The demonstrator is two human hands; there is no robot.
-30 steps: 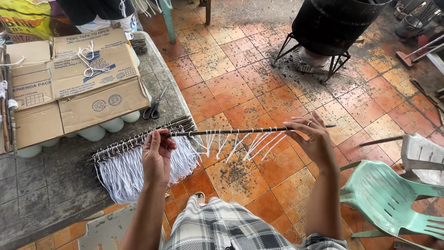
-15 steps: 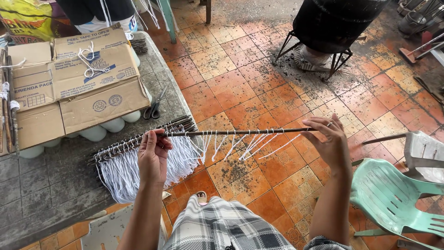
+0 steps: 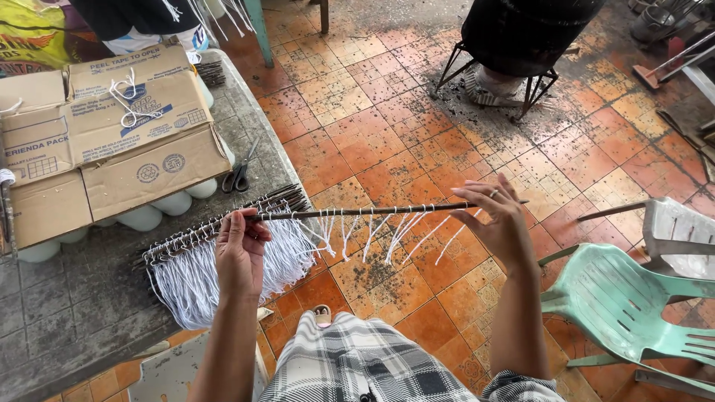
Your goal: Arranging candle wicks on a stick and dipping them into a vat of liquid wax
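— While the plaid-clad lap (image 3: 372, 365) fills the bottom centre of the frame, what are the hands doing just above it?

— Both hold one thin dark stick (image 3: 372, 212) level across the middle of the frame. Left hand (image 3: 240, 249), left of centre, is pinched shut on the stick's left end. Right hand (image 3: 497, 223), right of centre, has its fingers loosely spread, fingertips touching the stick near its right end; a ring shows on one finger.

— And on the stick?

— Short white strings (image 3: 380, 234) are knotted along it between the hands and dangle over the orange tiled floor (image 3: 387, 141).

— What lies beside the left hand?

— A bundle of similar sticks with white fringe (image 3: 194, 275), resting on the grey worktop (image 3: 67, 327) at lower left, the fringe hanging over its edge.

— Farther up?

— Scissors (image 3: 240, 175) lie on the worktop just above the bundle. Flattened cardboard boxes (image 3: 104, 141) cover the upper left. A mint-green plastic chair (image 3: 633, 305) stands at lower right, and a black drum on a metal stand (image 3: 521, 37) sits at the top.
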